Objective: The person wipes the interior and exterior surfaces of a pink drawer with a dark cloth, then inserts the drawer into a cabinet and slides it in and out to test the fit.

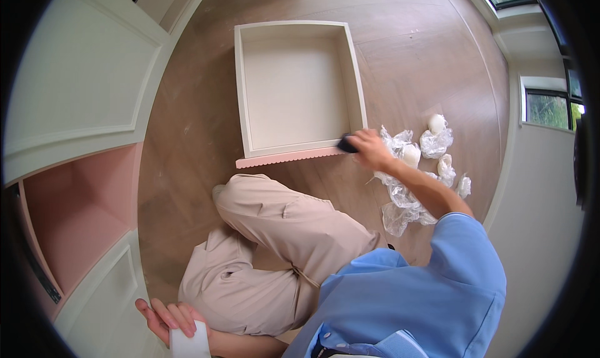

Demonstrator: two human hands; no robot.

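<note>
A cream drawer box (295,91) rests on the wooden floor, its pink scalloped front panel (286,157) nearest to my bent legs. At the drawer's front right corner, my right hand (373,150) grips a small dark object (347,144) against or just over the edge; its exact kind is hard to make out. My left hand (176,316), low at the left beside my knee, holds a white rectangular block (190,341), which looks like a foam sponge. The block's lower end runs out of the picture. The inside of the drawer shows no contents.
Crumpled clear plastic wrapping (403,194) lies on the floor beneath and beside my right arm, with rounded white pieces (437,123) among it. To the left stands a white panelled cabinet (79,67) with a pink open compartment (84,203) and a dark slide rail (40,269). A wall with windows (547,107) bounds the right.
</note>
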